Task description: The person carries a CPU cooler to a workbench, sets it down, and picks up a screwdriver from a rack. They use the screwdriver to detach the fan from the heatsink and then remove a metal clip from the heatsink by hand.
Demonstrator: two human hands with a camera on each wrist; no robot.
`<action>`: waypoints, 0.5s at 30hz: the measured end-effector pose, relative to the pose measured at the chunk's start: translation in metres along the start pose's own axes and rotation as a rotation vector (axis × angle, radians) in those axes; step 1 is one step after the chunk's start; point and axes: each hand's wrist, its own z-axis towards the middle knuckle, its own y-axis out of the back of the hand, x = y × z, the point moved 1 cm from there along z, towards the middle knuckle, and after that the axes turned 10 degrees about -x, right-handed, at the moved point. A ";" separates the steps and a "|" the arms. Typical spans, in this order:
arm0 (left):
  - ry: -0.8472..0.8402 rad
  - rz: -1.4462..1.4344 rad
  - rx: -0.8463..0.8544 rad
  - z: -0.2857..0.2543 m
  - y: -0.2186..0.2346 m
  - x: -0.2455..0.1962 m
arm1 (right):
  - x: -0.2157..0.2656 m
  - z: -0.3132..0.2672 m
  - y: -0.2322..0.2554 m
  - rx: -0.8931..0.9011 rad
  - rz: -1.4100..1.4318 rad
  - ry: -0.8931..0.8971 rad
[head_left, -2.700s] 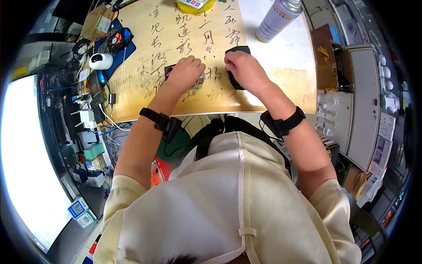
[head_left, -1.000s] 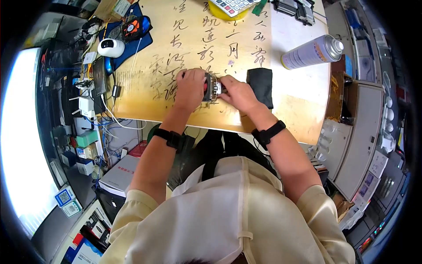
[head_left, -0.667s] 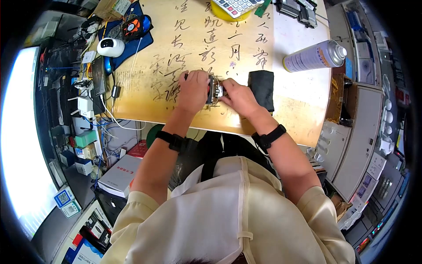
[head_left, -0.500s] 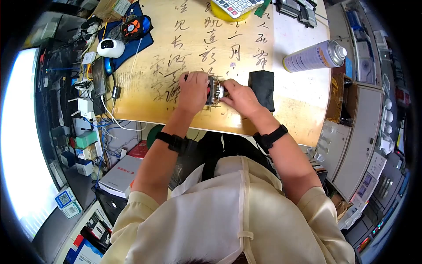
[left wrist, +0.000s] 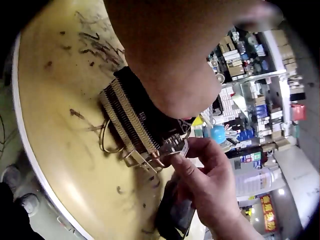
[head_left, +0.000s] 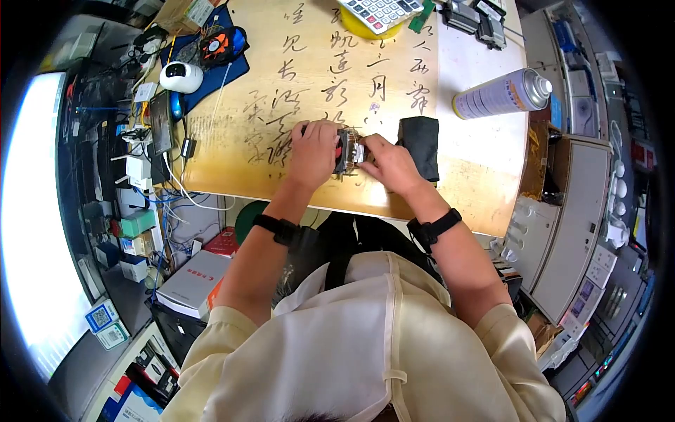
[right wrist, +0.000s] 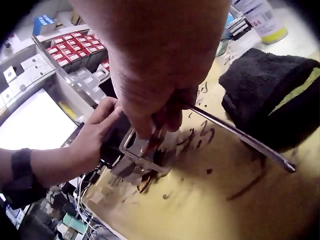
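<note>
Left wrist: finned, copper-piped heatsink (left wrist: 131,119).

yellow desk (head_left: 232,162) (inked script), white cabinets (head_left: 583,232)

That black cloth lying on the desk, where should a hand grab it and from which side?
Pinch the black cloth at its near edge, coming from above on the side away from the heatsink. It lies folded and flat on the desk, so its soft, raised edge gives the fingers something to close on. The right hand is nearest, though it now holds the heatsink.
</note>
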 end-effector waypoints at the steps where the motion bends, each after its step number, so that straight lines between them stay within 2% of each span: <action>1: -0.002 0.007 -0.009 0.000 0.000 -0.001 | 0.005 0.000 0.003 -0.004 -0.009 0.010; 8: 0.025 -0.054 -0.095 -0.004 0.001 0.000 | 0.013 0.001 0.010 -0.005 -0.061 0.052; 11: 0.038 -0.070 -0.093 -0.005 0.002 -0.003 | 0.004 0.001 0.009 -0.142 0.124 -0.099; 14: 0.051 -0.088 -0.124 -0.004 0.001 -0.003 | -0.004 0.004 0.002 -0.152 0.208 -0.449; 15: 0.048 -0.104 -0.129 -0.005 0.002 -0.002 | -0.008 0.006 -0.002 -0.088 0.274 -0.497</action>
